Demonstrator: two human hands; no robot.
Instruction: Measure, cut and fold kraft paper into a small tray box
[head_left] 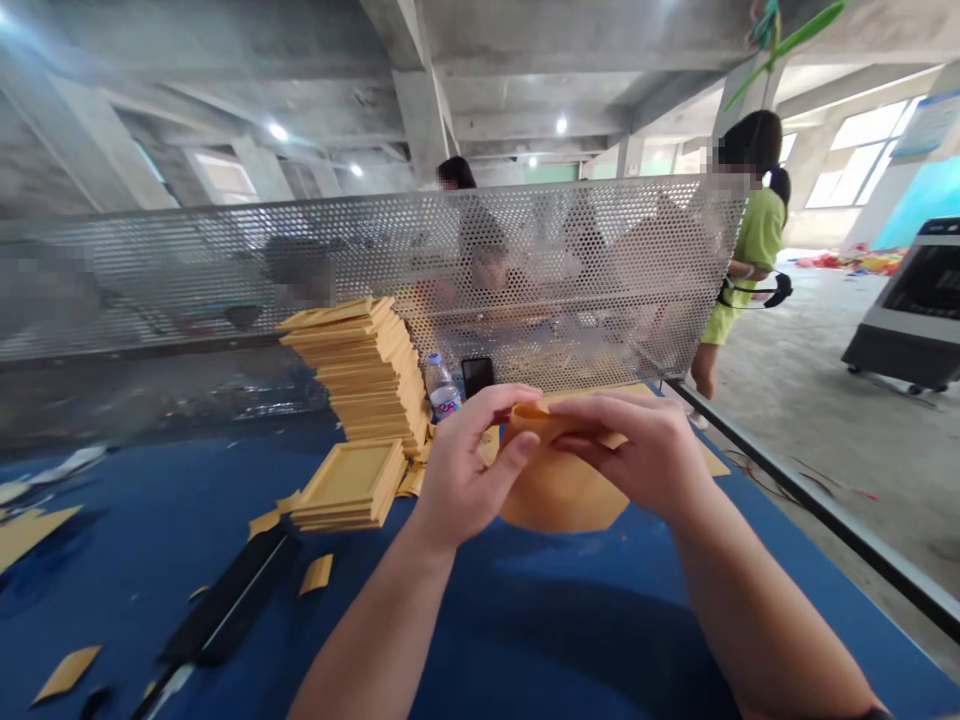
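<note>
Both hands hold a sheet of brown kraft paper above the blue table, with its upper edge curled over. My left hand pinches the curled left end between thumb and fingers. On the other end, my right hand grips the top edge with its fingertips. The lower part of the sheet hangs in a rounded bow beneath my fingers. Left of my hands stands a tall, uneven stack of folded brown paper pieces. In front of it lies a low pile of shallow brown paper trays.
A bottle and a black phone stand near the perforated metal screen. Paper scraps and a long black object lie at left. People sit behind the screen; a person in green stands at right.
</note>
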